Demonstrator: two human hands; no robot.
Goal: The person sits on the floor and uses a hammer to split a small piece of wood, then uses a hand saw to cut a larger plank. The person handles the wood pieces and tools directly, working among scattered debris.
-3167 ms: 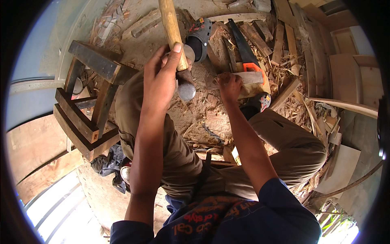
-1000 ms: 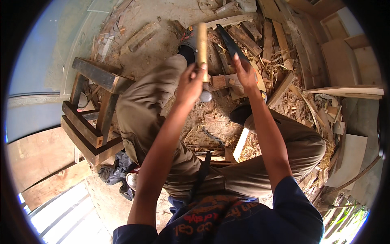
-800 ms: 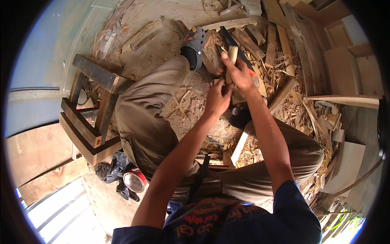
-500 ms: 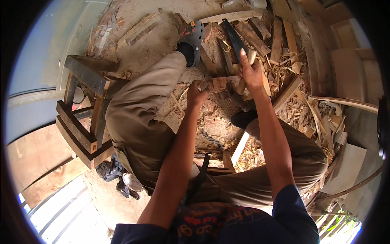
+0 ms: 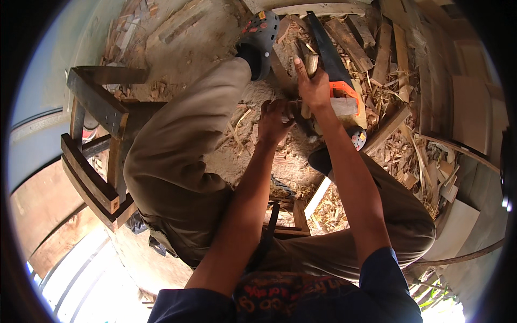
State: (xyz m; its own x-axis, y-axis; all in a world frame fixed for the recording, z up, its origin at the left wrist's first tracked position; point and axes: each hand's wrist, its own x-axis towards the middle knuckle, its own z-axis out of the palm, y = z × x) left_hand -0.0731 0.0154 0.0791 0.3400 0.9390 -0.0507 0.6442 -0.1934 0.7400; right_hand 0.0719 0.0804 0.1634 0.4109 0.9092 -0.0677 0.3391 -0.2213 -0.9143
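Note:
My right hand [image 5: 314, 90] is closed round a thick wooden handle [image 5: 312, 64], its pale rounded end sticking out beyond the thumb. What the handle belongs to is mostly hidden; a dark bar [image 5: 307, 128] shows just below the hand. To its left, my left hand [image 5: 274, 123] has its fingers curled down at a small piece largely covered by them, which I cannot make out. A handsaw [image 5: 329, 53] with a dark blade and an orange grip lies on wood just right of my right hand, untouched.
Offcuts [image 5: 349, 44] and shavings cover the ground at the right. My legs lie bent on both sides, the left foot in a dark clog [image 5: 260, 46]. At the left stands a dark wooden frame [image 5: 97, 102]. A pale board [image 5: 455, 229] leans at the right.
My right hand has moved left with the wooden handle, away from the saw, whose orange grip now shows. My left hand has shifted slightly right, and the two hands are closer together.

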